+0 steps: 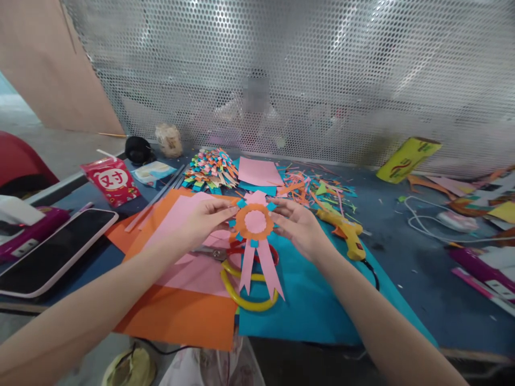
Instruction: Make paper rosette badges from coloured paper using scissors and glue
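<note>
Between my two hands a paper rosette (255, 221) is held up by its left and right edges. It has a pink centre, an orange scalloped ring, blue tabs around it and two notched pink tails hanging down. My left hand (213, 217) pinches the left edge, and my right hand (295, 225) grips the right edge. Behind the tails lie scissors (249, 306) with yellow and red handles, partly covered by the rosette. Pink paper (181, 268), orange paper (189, 321) and blue paper (314, 305) are spread beneath. A yellow glue gun (349, 236) rests right of my right hand.
Behind the rosette are a pile of small folded paper pieces (211, 171), a pink sheet (259, 171) and paper scraps (317, 187). A phone (60, 252) and a red drink pouch (112, 179) stand left. A yellow packet (408, 160) leans near the perforated metal panel (322, 80).
</note>
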